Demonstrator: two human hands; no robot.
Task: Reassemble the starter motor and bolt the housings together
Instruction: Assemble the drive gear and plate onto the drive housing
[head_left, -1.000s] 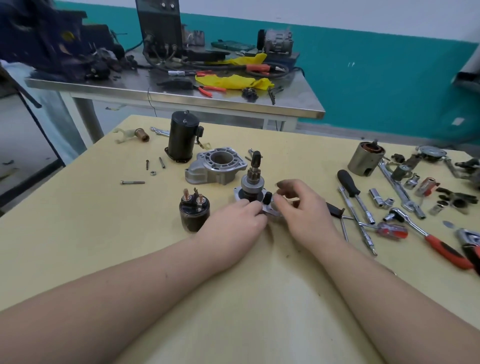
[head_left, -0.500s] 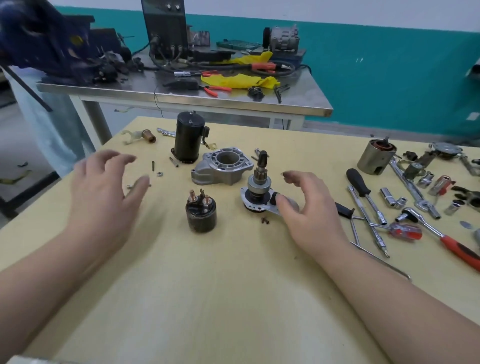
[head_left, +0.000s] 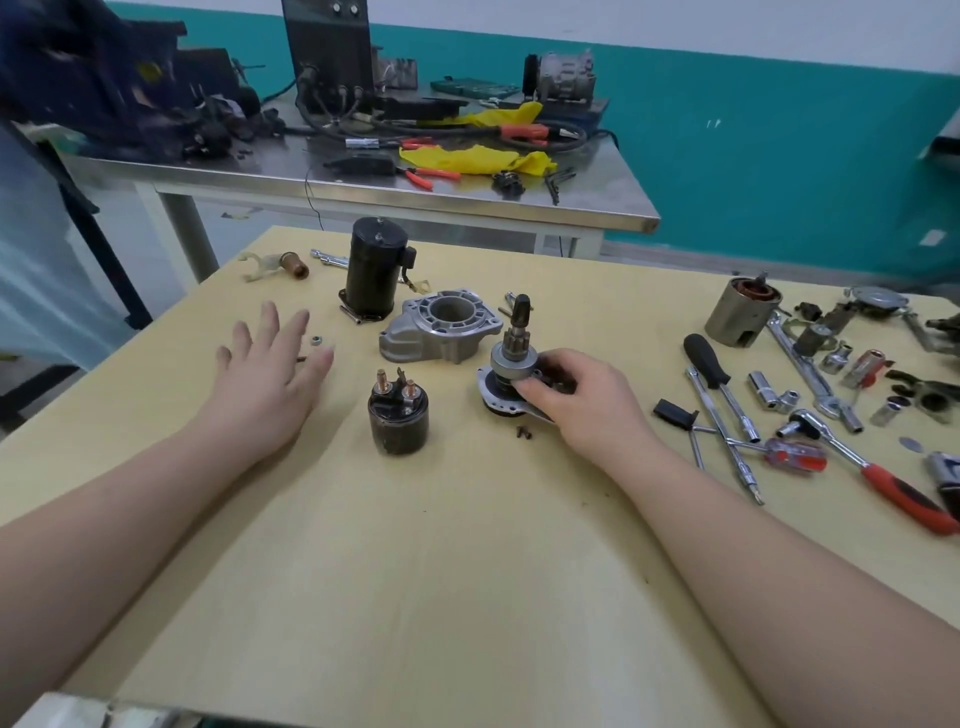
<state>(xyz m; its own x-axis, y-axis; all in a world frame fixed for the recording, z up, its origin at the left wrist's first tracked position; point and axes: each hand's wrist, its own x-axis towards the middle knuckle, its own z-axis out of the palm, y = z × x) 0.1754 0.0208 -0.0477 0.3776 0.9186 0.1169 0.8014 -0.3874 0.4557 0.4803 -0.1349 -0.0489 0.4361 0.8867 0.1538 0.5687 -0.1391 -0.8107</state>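
While the right hand (head_left: 582, 400) curls its fingers (head_left: 527, 385) round the drive pinion assembly (head_left: 511, 358) standing upright on its round plate near the middle of the worktop (head_left: 415, 597), the left hand (head_left: 265, 369) reaches out flat, fingers spread and holding nothing, toward a small nut (head_left: 315, 341) and a short screw half hidden under its fingertips. The aluminium nose housing (head_left: 441, 327) lies just behind the assembly; the black motor body (head_left: 375, 270) stands behind that, and the solenoid (head_left: 398, 413) sits nearer, to the left.

The tall, narrow assembly looks top-heavy, so a slack hold or a nudge could tip it against the housing. The nut is small and loose; a careless sweep of the open palm could roll it off the near edge. Two tiny dark fasteners (head_left: 523, 431) lie just beside the right wrist, where a shifting forearm might brush them away unnoticed. Any lost fastener would stall bolting the housings.
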